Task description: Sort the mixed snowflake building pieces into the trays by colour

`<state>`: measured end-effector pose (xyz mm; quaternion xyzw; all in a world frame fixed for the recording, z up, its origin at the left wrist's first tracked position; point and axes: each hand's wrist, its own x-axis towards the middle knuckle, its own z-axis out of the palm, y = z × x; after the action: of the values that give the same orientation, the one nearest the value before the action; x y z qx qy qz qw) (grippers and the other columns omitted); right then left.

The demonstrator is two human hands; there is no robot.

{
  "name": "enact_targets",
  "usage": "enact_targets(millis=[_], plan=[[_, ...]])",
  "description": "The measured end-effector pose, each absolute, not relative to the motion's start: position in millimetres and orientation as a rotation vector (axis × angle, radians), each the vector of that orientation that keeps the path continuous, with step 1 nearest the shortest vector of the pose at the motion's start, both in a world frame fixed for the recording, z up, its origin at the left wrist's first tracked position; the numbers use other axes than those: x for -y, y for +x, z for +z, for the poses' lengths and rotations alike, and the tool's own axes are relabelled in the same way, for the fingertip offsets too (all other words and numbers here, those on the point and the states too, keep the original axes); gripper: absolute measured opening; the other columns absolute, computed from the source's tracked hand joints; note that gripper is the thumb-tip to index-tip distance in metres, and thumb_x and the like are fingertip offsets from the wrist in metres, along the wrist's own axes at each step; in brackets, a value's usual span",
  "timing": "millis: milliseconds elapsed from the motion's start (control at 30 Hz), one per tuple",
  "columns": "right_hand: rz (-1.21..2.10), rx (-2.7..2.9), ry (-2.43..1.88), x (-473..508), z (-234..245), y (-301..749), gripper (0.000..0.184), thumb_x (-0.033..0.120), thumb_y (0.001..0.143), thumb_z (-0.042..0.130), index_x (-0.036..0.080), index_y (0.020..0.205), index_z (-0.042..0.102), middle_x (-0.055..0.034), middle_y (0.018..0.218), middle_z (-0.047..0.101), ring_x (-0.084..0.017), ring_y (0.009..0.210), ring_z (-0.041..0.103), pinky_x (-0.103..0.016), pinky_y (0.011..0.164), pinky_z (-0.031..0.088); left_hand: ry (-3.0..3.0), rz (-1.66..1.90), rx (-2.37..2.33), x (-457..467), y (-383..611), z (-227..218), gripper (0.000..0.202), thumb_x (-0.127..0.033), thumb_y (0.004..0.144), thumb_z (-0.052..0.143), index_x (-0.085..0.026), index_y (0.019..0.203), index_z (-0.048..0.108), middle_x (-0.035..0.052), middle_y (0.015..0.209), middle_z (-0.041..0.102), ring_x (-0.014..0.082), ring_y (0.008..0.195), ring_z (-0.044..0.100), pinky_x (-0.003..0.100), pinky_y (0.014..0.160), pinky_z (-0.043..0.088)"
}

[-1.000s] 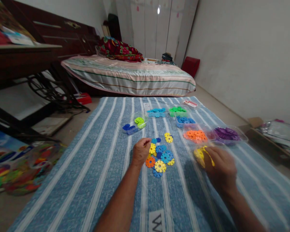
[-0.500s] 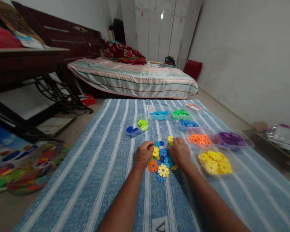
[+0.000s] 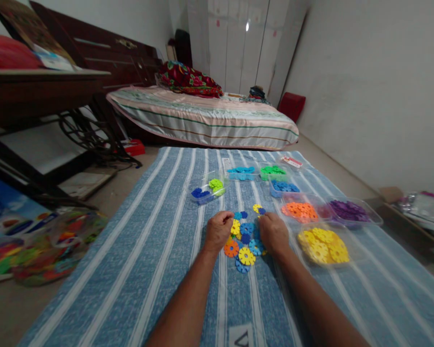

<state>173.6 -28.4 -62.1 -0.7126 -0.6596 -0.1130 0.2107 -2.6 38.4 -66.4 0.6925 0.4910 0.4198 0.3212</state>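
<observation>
A cluster of notched plastic discs, partly overlapping, lies on the striped cloth between my hands, among them an orange disc [image 3: 231, 248], a pale yellow disc [image 3: 246, 256] and a light blue disc [image 3: 242, 266]. My left hand [image 3: 218, 232] is closed in a pinch at the cluster's left edge, beside a yellow disc [image 3: 235, 227]; what its fingertips hold, if anything, is hidden. On the right, my right hand [image 3: 274, 234] has its fingers curled down and closed. Just beyond them show another yellow disc [image 3: 256, 208] and a dark blue disc [image 3: 262, 211]. The hand covers whatever it grips.
Clear tubs of sorted discs stand around: yellow [image 3: 323, 245], orange [image 3: 299, 210], purple [image 3: 348, 210], blue [image 3: 284, 187], green [image 3: 273, 172], light blue [image 3: 241, 173]. Another tub [image 3: 205, 189] holds dark blue and lime discs. A bed [image 3: 202, 123] stands beyond the cloth's far edge.
My right hand has drawn slightly nearer and its fingers have curled down further. The dark blue disc beside the far yellow one now shows. My left hand keeps its pinch in nearly the same place.
</observation>
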Motion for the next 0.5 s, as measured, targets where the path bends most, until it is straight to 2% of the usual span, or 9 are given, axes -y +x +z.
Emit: enact_targets(millis=[200, 367, 433, 500], plan=[[-0.575, 1.742, -1.658, 65.4, -35.6, 201.5, 0.025, 0.022, 0.093, 0.045, 0.018, 0.079, 0.066, -0.0076, 0.087, 0.067, -0.018, 0.083, 0.058, -0.030, 0.078, 0.043, 1.822, 1.088, -1.309, -39.1, -1.6, -67.2, 0.017, -0.015, 0.075, 0.054, -0.019, 0.082, 0.069, 0.0001, 0.084, 0.072, 0.0143, 0.079, 0.066, 0.026, 0.078, 0.052], [-0.964, 1.549, -1.740, 96.9, -8.6, 244.0, 0.012, 0.021, 0.088, 0.055, 0.018, 0.082, 0.065, -0.0075, 0.084, 0.068, -0.020, 0.079, 0.059, -0.034, 0.079, 0.043, 1.818, 1.076, -1.323, -38.8, -1.0, -67.5, 0.018, -0.014, 0.076, 0.054, -0.019, 0.082, 0.069, -0.0002, 0.084, 0.072, 0.0137, 0.079, 0.066, 0.024, 0.078, 0.052], [-0.995, 1.531, -1.757, 103.6, -6.5, 247.5, 0.009, 0.021, 0.086, 0.057, 0.017, 0.085, 0.065, -0.0078, 0.084, 0.068, -0.021, 0.079, 0.059, -0.035, 0.079, 0.044, 1.825, 1.068, -1.327, -38.7, -0.9, -67.4, 0.017, -0.014, 0.076, 0.054, -0.020, 0.082, 0.069, -0.0002, 0.085, 0.072, 0.0139, 0.079, 0.066, 0.024, 0.078, 0.052], [-0.888, 1.600, -1.696, 103.8, -11.2, 238.7, 0.009, 0.021, 0.087, 0.057, 0.017, 0.089, 0.064, -0.0084, 0.088, 0.068, -0.021, 0.083, 0.060, -0.035, 0.080, 0.046, 1.834, 1.060, -1.333, -38.6, -0.9, -66.8, 0.017, -0.015, 0.076, 0.054, -0.020, 0.082, 0.069, -0.0002, 0.085, 0.072, 0.0140, 0.079, 0.066, 0.024, 0.079, 0.051]])
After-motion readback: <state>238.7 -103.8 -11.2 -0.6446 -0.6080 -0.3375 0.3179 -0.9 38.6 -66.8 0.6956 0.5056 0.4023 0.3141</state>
